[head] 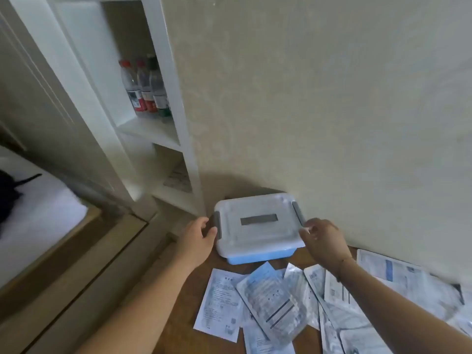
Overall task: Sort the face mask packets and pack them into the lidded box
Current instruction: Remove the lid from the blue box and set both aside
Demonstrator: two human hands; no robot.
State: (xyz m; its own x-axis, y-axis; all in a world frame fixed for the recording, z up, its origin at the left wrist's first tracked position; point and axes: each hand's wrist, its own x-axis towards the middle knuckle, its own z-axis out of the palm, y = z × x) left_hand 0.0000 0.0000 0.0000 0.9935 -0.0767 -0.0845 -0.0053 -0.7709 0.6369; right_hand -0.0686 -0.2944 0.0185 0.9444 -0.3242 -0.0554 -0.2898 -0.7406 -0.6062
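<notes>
The lidded box (258, 227) sits on the counter (189, 328) between both hands: left hand (198, 238) fingers curl at its grey latch (217, 223), right hand (323, 241) fingers pinch the lid's corner; packets (270, 300) lie nearer.

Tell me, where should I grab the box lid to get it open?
Probably by the two grey latches on the short ends of the lidded box, one from each side. The lid lies flat and shut, so they likely must unclip first. The left hand and right hand are already there, fingers at the clips.
</notes>
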